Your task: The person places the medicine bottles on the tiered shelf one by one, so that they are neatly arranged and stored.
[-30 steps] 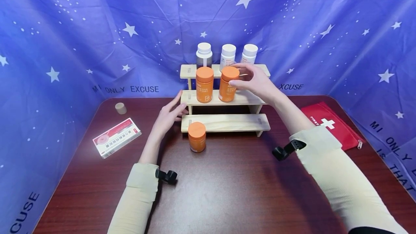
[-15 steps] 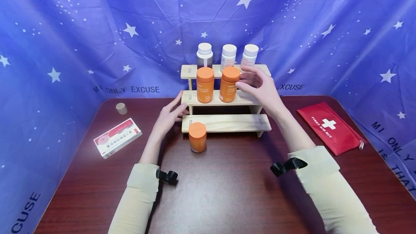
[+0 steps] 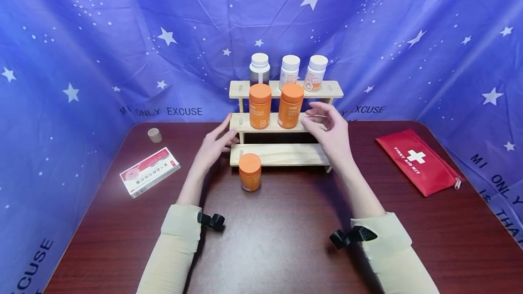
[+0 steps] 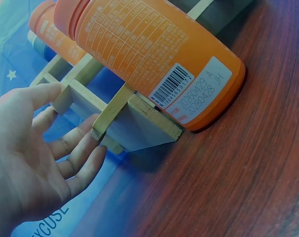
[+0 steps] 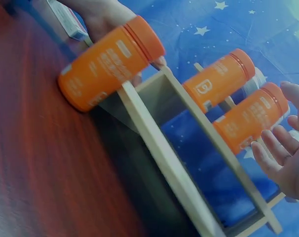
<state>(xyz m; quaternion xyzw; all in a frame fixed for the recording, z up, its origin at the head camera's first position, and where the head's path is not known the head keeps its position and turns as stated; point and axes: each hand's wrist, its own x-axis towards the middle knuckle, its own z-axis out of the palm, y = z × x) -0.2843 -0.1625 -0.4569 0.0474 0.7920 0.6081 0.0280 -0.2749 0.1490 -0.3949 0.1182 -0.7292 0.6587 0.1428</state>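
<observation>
A three-step wooden display shelf point(image 3: 286, 154) stands at the back of the table. Its middle step bears two orange bottles, a left one point(image 3: 259, 109) and a right one point(image 3: 290, 110). Another orange bottle point(image 3: 250, 175) is upright on the table before the bottom step's left end. My left hand point(image 3: 210, 149) rests at the shelf's left side, fingers loosely spread in the left wrist view. Just right of the right orange bottle is my right hand point(image 3: 334, 135), fingers relaxed and holding nothing. On the top step are a dark-bodied white-capped bottle point(image 3: 259, 69) and two white bottles point(image 3: 315, 75).
At left lie a white-and-red medicine box point(image 3: 150, 171) and a small pale cylinder point(image 3: 154, 135). A red first aid pouch point(image 3: 418, 161) lies at right. Behind the table point(image 3: 278, 239) hangs a blue star-patterned curtain point(image 3: 196, 17).
My right hand has let go of the right orange bottle on the middle step and drawn away to the right and down. My left hand stays at the shelf's side.
</observation>
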